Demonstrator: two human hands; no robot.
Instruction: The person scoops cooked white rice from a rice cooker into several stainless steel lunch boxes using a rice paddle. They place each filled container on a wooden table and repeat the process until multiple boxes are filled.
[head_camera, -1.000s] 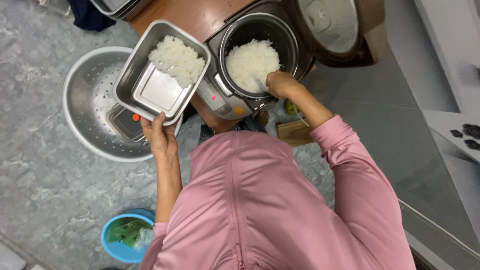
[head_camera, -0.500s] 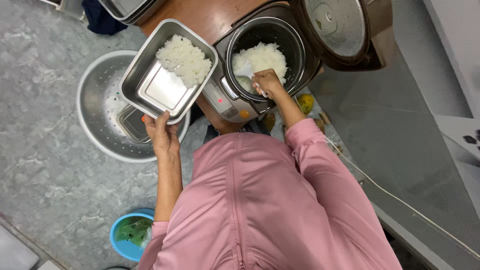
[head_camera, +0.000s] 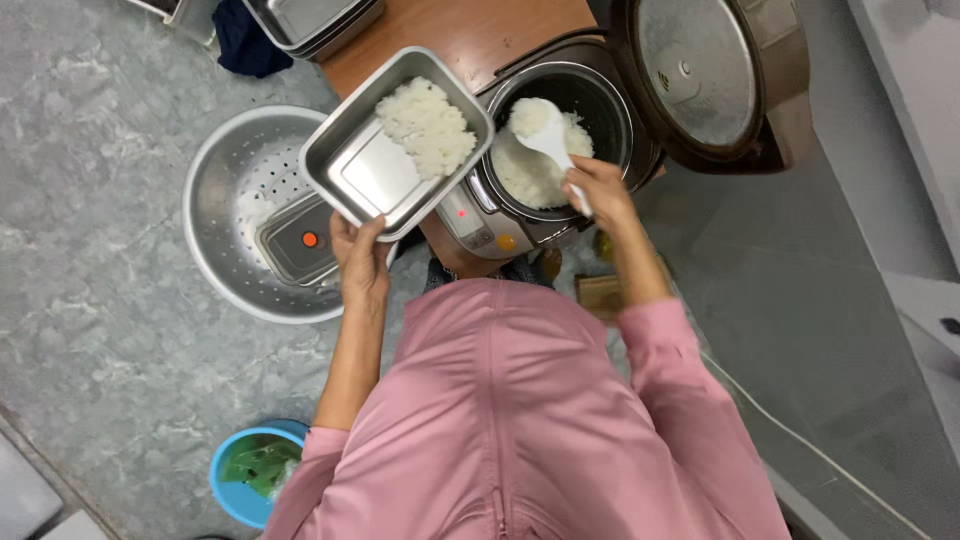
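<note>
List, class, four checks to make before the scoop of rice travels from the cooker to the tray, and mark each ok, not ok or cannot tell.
1. White paddle loaded with rice: ok.
2. Right hand grips the paddle handle: ok.
3. Left hand holds the steel tray beside the rice cooker: ok.
4. Tray has bare room next to its rice heap: ok.
5. Tray held level: cannot tell.

Grey mottled stone floor; brown wooden table at top; pale grey ledge at right.
</note>
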